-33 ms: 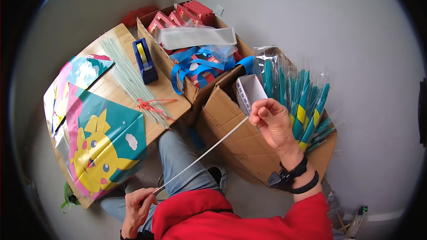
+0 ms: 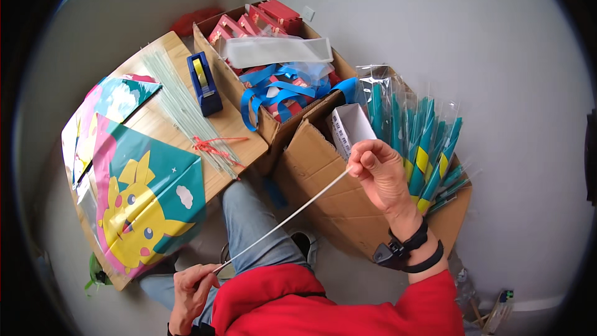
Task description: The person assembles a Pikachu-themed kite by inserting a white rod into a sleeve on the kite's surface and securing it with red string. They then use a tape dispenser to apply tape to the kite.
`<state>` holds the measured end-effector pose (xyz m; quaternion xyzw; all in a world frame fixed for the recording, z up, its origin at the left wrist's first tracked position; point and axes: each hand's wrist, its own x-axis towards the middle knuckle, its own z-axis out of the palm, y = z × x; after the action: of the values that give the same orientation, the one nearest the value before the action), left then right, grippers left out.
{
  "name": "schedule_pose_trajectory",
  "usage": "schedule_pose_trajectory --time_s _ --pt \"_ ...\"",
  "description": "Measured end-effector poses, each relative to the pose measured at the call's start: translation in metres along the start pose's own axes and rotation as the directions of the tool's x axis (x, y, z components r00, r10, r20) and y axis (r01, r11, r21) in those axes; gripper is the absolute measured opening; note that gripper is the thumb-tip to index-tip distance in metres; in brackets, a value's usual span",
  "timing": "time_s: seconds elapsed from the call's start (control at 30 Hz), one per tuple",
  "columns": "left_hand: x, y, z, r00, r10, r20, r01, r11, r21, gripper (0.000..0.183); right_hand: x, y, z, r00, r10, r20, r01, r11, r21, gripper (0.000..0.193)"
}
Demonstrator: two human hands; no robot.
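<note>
We have both hands on one thin, straight white rod (image 2: 283,219), which slants through the air off the desk (image 2: 245,130), over our knee and the floor. The grip of our left hand (image 2: 194,289) is clamped on its lower end, out past the edge of the desk that faces us. The grip of our right hand (image 2: 380,171) is pinched on the upper end, thumb and fingertips together, in front of an open brown cardboard box (image 2: 329,196) that stands beyond the desk's right corner. Both very tips are hidden by our fingers.

A bundle of pale, slender sticks (image 2: 177,102), with a red tie (image 2: 214,145) round it, runs from the far edge towards that right corner. A teal, pink and yellow printed plastic sheet (image 2: 180,174) lies along our edge, flat and well apart from the rod.

As for progress, we judge that this rod is singled out and in hand, but joined to nothing as far as we can see; many sticks remain in the bundle, and whether the sheet carries any cannot be told.
</note>
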<state>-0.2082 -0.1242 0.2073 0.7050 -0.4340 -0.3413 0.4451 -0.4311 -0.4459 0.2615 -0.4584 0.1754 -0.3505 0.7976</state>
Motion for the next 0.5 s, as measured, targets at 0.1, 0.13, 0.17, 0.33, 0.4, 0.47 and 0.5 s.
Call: schedule_pose_trajectory --time_s 0.1,0.13,0.17,0.33,0.4,0.47,0.5 --pt "-0.009 0.007 -0.005 0.999 0.007 -0.047 -0.006 0.999 0.034 0.017 -0.004 0.012 0.013 0.999 0.035 -0.01 -0.034 0.997 0.068 0.019" --pt "-0.012 0.007 -0.006 0.998 0.005 -0.062 -0.003 0.999 0.043 0.018 -0.005 0.014 0.019 0.997 0.076 0.011 -0.077 0.994 0.075 0.019" --pt "-0.014 0.006 -0.008 0.997 0.007 -0.075 -0.003 0.999 0.052 0.018 -0.004 0.016 0.024 0.995 0.09 0.041 -0.094 0.99 0.106 0.019" --pt "-0.028 0.0 -0.014 0.991 -0.034 -0.128 0.044 0.996 0.072 0.018 0.002 0.033 0.038 0.98 0.146 0.139 -0.172 0.964 0.204 0.019" --pt "-0.032 -0.001 -0.017 0.989 -0.049 -0.139 0.059 0.996 0.071 0.019 0.004 0.038 0.04 0.977 0.151 0.149 -0.182 0.958 0.221 0.019" --pt "-0.033 0.001 -0.019 0.989 -0.054 -0.141 0.067 0.994 0.089 0.019 0.005 0.041 0.041 0.978 0.154 0.139 -0.182 0.96 0.215 0.02" --pt "-0.034 0.002 -0.02 0.988 -0.056 -0.141 0.071 0.993 0.099 0.019 0.005 0.042 0.041 0.978 0.157 0.14 -0.184 0.962 0.202 0.02"
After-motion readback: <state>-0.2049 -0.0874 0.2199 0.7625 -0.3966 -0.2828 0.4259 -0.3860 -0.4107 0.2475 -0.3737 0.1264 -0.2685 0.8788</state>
